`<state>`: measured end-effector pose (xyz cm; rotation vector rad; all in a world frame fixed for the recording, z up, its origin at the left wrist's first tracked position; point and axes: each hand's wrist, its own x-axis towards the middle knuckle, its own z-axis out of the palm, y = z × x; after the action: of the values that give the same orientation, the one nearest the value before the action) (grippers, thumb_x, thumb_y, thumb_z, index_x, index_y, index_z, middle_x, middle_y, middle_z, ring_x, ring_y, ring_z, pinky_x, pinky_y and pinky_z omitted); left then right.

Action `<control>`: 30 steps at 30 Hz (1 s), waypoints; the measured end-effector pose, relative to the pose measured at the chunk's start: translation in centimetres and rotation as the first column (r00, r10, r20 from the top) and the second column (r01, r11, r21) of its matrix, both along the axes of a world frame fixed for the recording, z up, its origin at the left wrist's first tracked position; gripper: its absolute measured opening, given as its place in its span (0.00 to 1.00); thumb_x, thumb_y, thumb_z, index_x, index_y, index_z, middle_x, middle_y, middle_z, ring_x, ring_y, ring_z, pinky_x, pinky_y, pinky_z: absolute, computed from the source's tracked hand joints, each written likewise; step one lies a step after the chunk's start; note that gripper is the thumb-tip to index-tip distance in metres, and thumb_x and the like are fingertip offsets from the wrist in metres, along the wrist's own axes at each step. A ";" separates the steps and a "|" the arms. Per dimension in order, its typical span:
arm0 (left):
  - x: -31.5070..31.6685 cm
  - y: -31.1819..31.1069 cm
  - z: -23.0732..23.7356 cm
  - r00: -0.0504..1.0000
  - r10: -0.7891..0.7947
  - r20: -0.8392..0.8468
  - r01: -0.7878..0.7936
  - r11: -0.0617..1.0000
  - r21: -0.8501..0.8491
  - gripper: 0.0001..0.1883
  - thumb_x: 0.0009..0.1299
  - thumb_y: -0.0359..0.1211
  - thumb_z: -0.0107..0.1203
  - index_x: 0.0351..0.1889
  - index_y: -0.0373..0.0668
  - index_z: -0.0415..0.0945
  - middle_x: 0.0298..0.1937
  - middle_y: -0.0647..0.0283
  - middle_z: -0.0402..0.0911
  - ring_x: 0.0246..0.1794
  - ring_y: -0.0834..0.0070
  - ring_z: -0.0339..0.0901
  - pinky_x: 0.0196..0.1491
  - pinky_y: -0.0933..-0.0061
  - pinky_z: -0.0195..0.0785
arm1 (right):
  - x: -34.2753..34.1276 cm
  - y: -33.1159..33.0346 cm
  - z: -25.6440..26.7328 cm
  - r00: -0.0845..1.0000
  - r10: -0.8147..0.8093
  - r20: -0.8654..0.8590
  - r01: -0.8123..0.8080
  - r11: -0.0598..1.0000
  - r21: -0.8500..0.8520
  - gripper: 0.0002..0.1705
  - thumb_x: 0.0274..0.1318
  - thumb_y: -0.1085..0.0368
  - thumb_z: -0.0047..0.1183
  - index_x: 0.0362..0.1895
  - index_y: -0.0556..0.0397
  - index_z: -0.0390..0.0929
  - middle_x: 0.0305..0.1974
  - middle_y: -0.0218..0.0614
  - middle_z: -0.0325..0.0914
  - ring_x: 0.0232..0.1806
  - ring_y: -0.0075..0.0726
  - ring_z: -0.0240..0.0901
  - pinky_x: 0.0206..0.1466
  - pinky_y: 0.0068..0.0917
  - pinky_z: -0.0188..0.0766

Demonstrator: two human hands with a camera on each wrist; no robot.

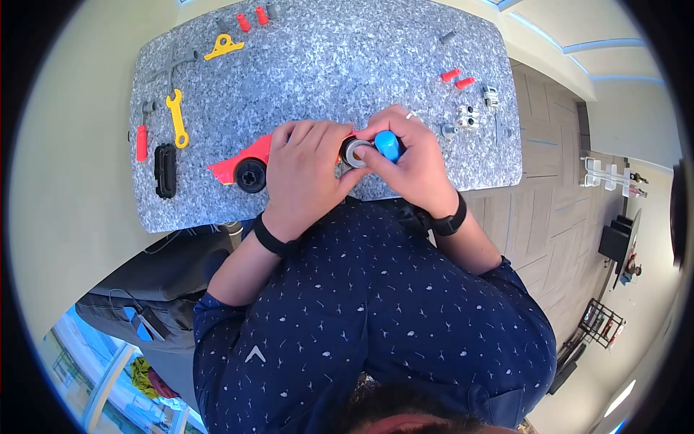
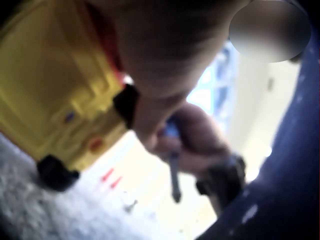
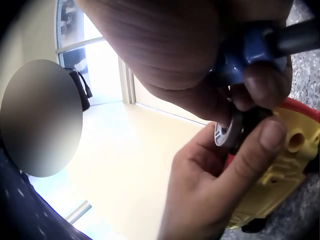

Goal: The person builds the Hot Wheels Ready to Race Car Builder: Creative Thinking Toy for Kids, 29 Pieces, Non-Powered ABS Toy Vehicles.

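Observation:
A red toy car (image 1: pixel 225 171) with a yellow underside (image 3: pixel 270 185) is tipped on its side on the speckled table, a black wheel (image 1: pixel 251 175) facing up. My left hand (image 1: pixel 307 170) grips its body, thumb beside a wheel with a grey rim (image 1: pixel 356 152). My right hand (image 1: pixel 413 163) holds a blue-handled tool (image 1: pixel 387 145) in its curled fingers, while its thumb and finger pinch that grey-rimmed wheel. In the right wrist view the tool's dark shaft (image 3: pixel 297 39) points away from the wheel.
On the left of the table lie a yellow wrench (image 1: pixel 176 119), a black part (image 1: pixel 165 171), a red-handled tool (image 1: pixel 142 142) and a yellow piece (image 1: pixel 223 47). Red pegs (image 1: pixel 450 75) and silver blocks (image 1: pixel 468 116) lie on the right.

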<state>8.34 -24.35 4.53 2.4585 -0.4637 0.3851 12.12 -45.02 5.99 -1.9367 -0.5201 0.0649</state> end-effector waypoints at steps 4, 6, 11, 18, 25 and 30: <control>-0.1 0.0 -0.3 1.000 0.002 0.010 -0.002 1.000 0.010 0.28 0.62 0.45 0.80 0.58 0.46 0.86 0.53 0.65 0.90 0.56 0.62 0.85 0.65 0.56 0.67 | -0.3 0.4 0.5 0.998 -0.008 0.058 0.016 0.992 -0.129 0.12 0.57 0.73 0.76 0.45 0.54 0.89 0.41 0.39 0.83 0.42 0.48 0.82 0.49 0.39 0.79; 0.0 0.1 -0.2 1.000 0.007 0.007 -0.007 1.000 0.018 0.28 0.62 0.44 0.79 0.59 0.47 0.86 0.53 0.65 0.90 0.56 0.63 0.85 0.65 0.56 0.67 | -0.4 0.6 0.6 0.997 -0.027 0.074 0.039 0.986 -0.163 0.13 0.56 0.72 0.77 0.45 0.53 0.90 0.41 0.39 0.82 0.41 0.48 0.82 0.48 0.39 0.79; -0.1 0.0 -0.5 0.999 0.021 0.026 -0.021 1.000 0.012 0.28 0.61 0.41 0.78 0.59 0.47 0.86 0.53 0.65 0.90 0.56 0.64 0.85 0.65 0.57 0.68 | -0.2 -0.6 -0.1 0.986 0.080 0.145 -0.064 0.992 -0.111 0.19 0.56 0.66 0.82 0.51 0.50 0.92 0.45 0.38 0.84 0.43 0.47 0.85 0.49 0.38 0.81; 0.3 0.1 -0.8 0.999 0.020 0.034 -0.021 0.999 0.040 0.29 0.63 0.46 0.78 0.59 0.45 0.85 0.52 0.66 0.89 0.56 0.66 0.84 0.67 0.56 0.66 | -0.9 -0.2 -2.1 0.986 0.017 0.167 -0.005 0.998 -0.069 0.22 0.57 0.62 0.83 0.55 0.50 0.93 0.44 0.37 0.86 0.44 0.43 0.86 0.49 0.36 0.82; 0.1 -0.1 -0.5 0.998 0.031 0.059 -0.034 0.998 0.046 0.30 0.65 0.50 0.80 0.59 0.45 0.85 0.52 0.65 0.90 0.55 0.63 0.85 0.66 0.56 0.68 | -1.7 -5.8 -1.4 0.979 -0.171 0.109 0.188 0.966 -0.177 0.22 0.60 0.63 0.81 0.58 0.49 0.93 0.45 0.38 0.87 0.44 0.42 0.85 0.49 0.35 0.80; 0.3 -0.1 -0.7 0.998 0.024 0.061 -0.028 0.997 0.065 0.29 0.66 0.51 0.80 0.57 0.44 0.86 0.50 0.65 0.90 0.54 0.63 0.85 0.64 0.56 0.69 | -2.4 -10.7 -2.5 0.905 -0.327 0.271 0.423 0.759 -0.494 0.24 0.63 0.60 0.79 0.62 0.49 0.91 0.64 0.51 0.83 0.57 0.57 0.86 0.56 0.45 0.83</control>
<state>8.65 -24.49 3.84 2.5245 -0.4763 0.4628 9.70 -55.75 3.53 -2.5974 -0.2124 -0.2421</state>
